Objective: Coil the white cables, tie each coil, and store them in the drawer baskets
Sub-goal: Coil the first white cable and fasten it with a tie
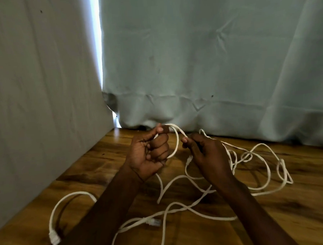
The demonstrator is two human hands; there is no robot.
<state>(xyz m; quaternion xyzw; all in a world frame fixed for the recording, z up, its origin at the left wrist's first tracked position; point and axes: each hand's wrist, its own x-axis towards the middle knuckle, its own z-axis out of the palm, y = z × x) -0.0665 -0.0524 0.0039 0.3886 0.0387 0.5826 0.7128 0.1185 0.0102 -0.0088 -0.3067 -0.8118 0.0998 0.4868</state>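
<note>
Coiling looks barely begun: the left hand (149, 156) grips one small loop of white cable (173, 140), the right hand (205, 157) pinches its strand, the rest sprawling loose over the tabletop (302, 218) from 3 to 7 o'clock, nothing tied, no drawer baskets visible.

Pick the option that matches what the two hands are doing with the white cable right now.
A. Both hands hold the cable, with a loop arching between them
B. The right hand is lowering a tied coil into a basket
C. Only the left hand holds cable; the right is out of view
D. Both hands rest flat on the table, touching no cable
A: the left hand grips the white cable and the right hand pinches it, a loop arching between them above the wooden table.
</note>
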